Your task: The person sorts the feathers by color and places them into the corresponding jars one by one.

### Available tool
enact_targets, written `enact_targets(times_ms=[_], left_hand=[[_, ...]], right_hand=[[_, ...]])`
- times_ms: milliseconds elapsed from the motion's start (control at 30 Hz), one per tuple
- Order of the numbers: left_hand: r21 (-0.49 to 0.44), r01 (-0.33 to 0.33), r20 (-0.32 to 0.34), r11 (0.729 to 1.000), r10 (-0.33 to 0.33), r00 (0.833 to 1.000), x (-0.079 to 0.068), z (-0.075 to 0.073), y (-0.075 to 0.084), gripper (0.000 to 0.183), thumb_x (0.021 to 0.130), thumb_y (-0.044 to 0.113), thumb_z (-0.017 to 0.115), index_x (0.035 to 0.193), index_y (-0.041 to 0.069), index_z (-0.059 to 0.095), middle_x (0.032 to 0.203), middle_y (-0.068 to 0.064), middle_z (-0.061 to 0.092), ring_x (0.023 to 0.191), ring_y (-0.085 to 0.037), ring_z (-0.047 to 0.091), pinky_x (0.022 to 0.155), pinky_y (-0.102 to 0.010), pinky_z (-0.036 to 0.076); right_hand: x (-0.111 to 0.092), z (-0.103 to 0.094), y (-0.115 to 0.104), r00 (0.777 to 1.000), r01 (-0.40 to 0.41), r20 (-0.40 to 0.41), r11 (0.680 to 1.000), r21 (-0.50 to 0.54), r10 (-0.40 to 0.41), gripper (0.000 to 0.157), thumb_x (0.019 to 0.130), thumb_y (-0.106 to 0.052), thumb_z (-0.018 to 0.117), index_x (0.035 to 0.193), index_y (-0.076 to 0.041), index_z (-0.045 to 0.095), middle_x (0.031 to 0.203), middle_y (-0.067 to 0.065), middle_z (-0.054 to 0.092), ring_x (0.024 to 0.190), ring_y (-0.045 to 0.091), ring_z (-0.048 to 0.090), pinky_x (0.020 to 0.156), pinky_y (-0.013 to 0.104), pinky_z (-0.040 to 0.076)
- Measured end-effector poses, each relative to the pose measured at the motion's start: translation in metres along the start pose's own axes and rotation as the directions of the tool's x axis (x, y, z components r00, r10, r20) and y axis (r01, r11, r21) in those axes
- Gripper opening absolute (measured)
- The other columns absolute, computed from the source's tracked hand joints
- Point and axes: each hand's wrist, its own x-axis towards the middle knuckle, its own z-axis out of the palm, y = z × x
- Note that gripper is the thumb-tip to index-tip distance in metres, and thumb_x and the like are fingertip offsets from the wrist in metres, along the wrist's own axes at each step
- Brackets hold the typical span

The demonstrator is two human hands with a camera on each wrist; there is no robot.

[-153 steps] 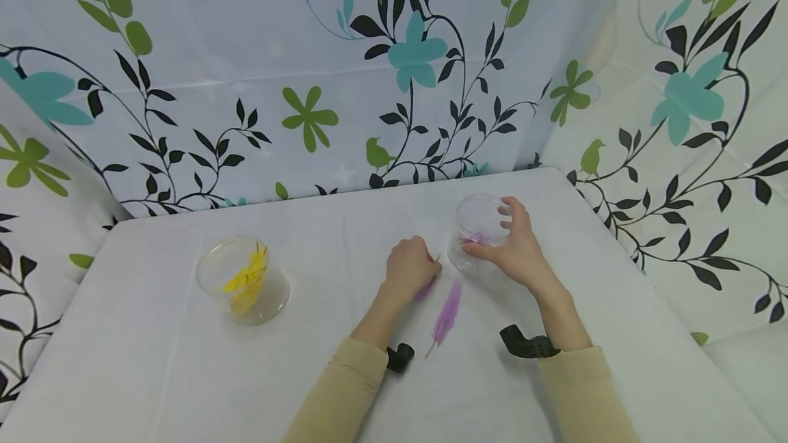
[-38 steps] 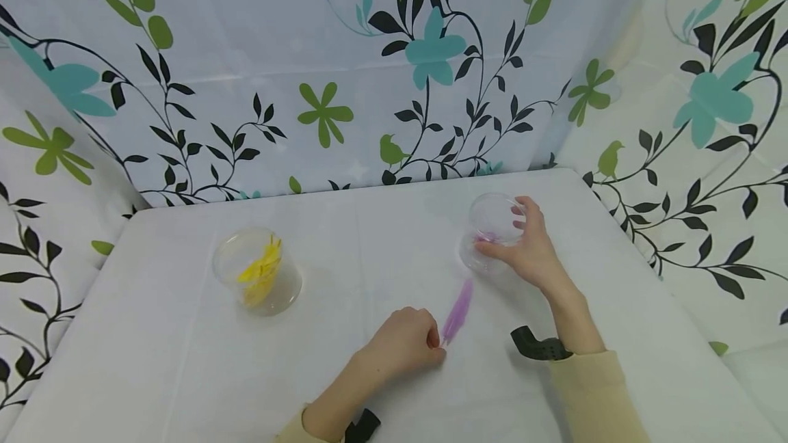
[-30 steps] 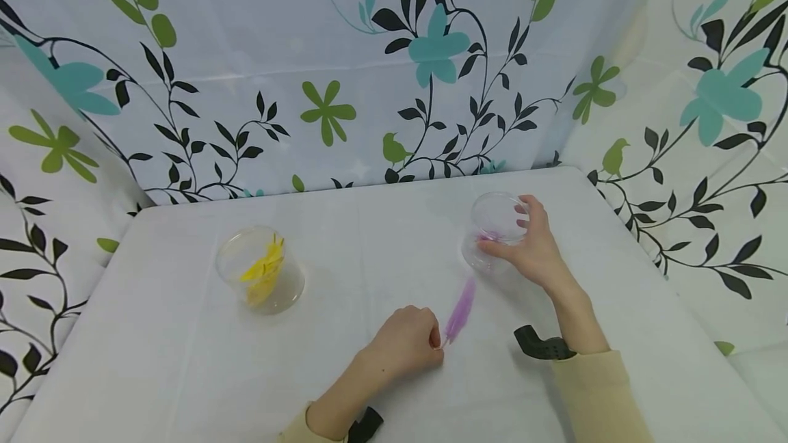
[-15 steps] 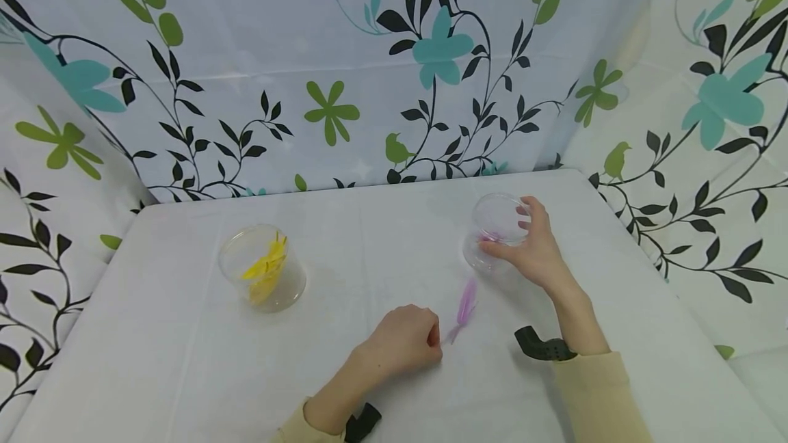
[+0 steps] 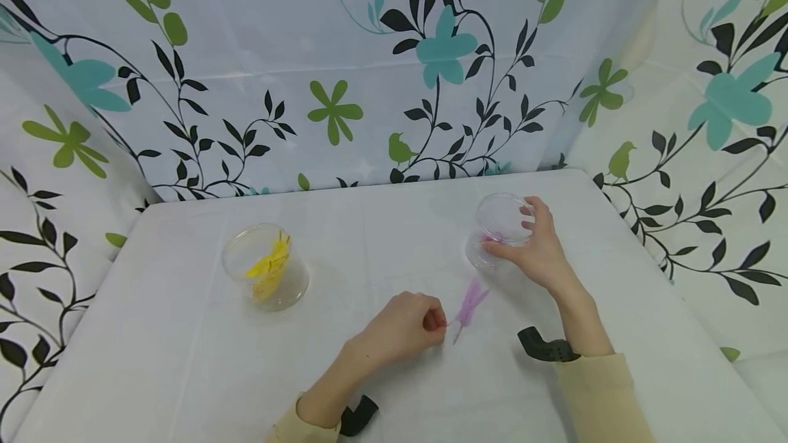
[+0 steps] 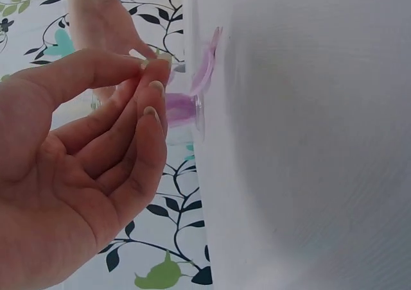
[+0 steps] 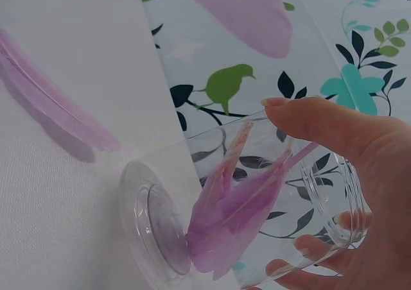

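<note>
In the head view my left hand (image 5: 406,323) pinches the quill of a purple feather (image 5: 475,298), raised just off the cloth. A second purple feather (image 7: 58,104) lies on the table, crossing beneath it in the head view. The raised feather's broad end shows at the top of the right wrist view. My right hand (image 5: 538,251) grips a clear plastic cup (image 5: 483,258) near its rim, thumb on one side and fingers on the other. The cup stands on the table, with several purple feathers (image 7: 237,219) inside, quills up. In the left wrist view my left fingertips (image 6: 154,88) meet thumb to fingers.
Another clear cup (image 5: 298,286) stands on the left of the table, holding yellow feathers (image 5: 271,269). White cloth covers the table (image 5: 215,374). A patterned curtain (image 5: 258,33) hangs behind and along the sides.
The left hand was farther forward near the cup, then came back towards the body. It has now lifted one purple feather, so two show apart. The right hand has stayed on the cup.
</note>
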Motion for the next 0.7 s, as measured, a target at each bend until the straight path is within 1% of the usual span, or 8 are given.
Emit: enact_targets(times_ms=[133, 233, 367, 433, 533, 700], left_hand=[[-0.048, -0.014, -0.026, 0.999, 0.013, 1.0, 0.0, -0.003, 0.001, 0.009, 0.092, 0.014, 0.068, 0.083, 0.016, 0.068, 0.072, 0.013, 0.06, 0.066, 0.001, 0.054, 0.064, -0.017, 0.047], [-0.079, -0.009, -0.04, 0.997, 0.006, 0.999, -0.001, -0.004, 0.002, 0.008, 0.094, 0.016, 0.066, 0.086, 0.017, 0.068, 0.074, 0.013, 0.061, 0.068, 0.0, 0.055, 0.066, -0.017, 0.048], [-0.128, -0.004, -0.06, 0.992, -0.004, 0.998, -0.001, -0.008, 0.006, 0.007, 0.094, 0.018, 0.065, 0.088, 0.018, 0.068, 0.078, 0.012, 0.062, 0.072, -0.002, 0.057, 0.069, -0.019, 0.049], [-0.149, -0.011, -0.071, 0.989, 0.001, 0.997, 0.0, -0.011, 0.008, 0.007, 0.094, 0.019, 0.064, 0.089, 0.018, 0.068, 0.079, 0.011, 0.063, 0.073, -0.003, 0.058, 0.07, -0.019, 0.05], [-0.172, -0.022, -0.075, 0.985, 0.009, 0.997, 0.005, -0.018, 0.013, 0.007, 0.095, 0.02, 0.064, 0.09, 0.018, 0.068, 0.079, 0.01, 0.063, 0.074, -0.005, 0.058, 0.07, -0.02, 0.05], [-0.166, -0.031, -0.045, 0.986, 0.024, 0.999, 0.026, -0.031, 0.025, 0.008, 0.095, 0.023, 0.064, 0.09, 0.019, 0.069, 0.08, 0.009, 0.064, 0.075, -0.007, 0.058, 0.069, -0.021, 0.05]], right_hand=[[0.0, 0.0, 0.0, 1.0, 0.005, -0.002, 1.0, -0.001, -0.005, 0.116, 0.077, -0.042, 0.085, 0.157, -0.01, 0.007, 0.158, 0.023, 0.024, 0.141, 0.046, 0.033, 0.106, 0.065, 0.039], [0.0, 0.0, 0.001, 1.0, 0.006, -0.001, 1.0, -0.003, -0.006, 0.116, 0.078, -0.042, 0.085, 0.157, -0.01, 0.007, 0.158, 0.023, 0.024, 0.141, 0.047, 0.033, 0.105, 0.066, 0.039], [-0.001, 0.0, 0.001, 1.0, 0.009, 0.001, 1.0, 0.004, -0.009, 0.116, 0.078, -0.042, 0.085, 0.157, -0.011, 0.006, 0.158, 0.023, 0.023, 0.141, 0.047, 0.032, 0.105, 0.066, 0.039], [-0.001, 0.001, 0.001, 1.0, 0.013, 0.001, 1.0, 0.01, -0.013, 0.116, 0.078, -0.042, 0.085, 0.157, -0.011, 0.006, 0.158, 0.023, 0.023, 0.141, 0.047, 0.032, 0.106, 0.066, 0.039], [0.0, 0.001, 0.0, 1.0, 0.024, 0.001, 1.0, 0.009, -0.024, 0.113, 0.079, -0.039, 0.084, 0.157, -0.01, 0.007, 0.158, 0.024, 0.023, 0.14, 0.048, 0.032, 0.106, 0.066, 0.039], [0.0, 0.002, 0.002, 1.0, 0.028, -0.007, 1.0, 0.008, -0.028, 0.109, 0.081, -0.03, 0.084, 0.156, -0.009, 0.009, 0.157, 0.025, 0.024, 0.14, 0.047, 0.033, 0.106, 0.066, 0.039]])
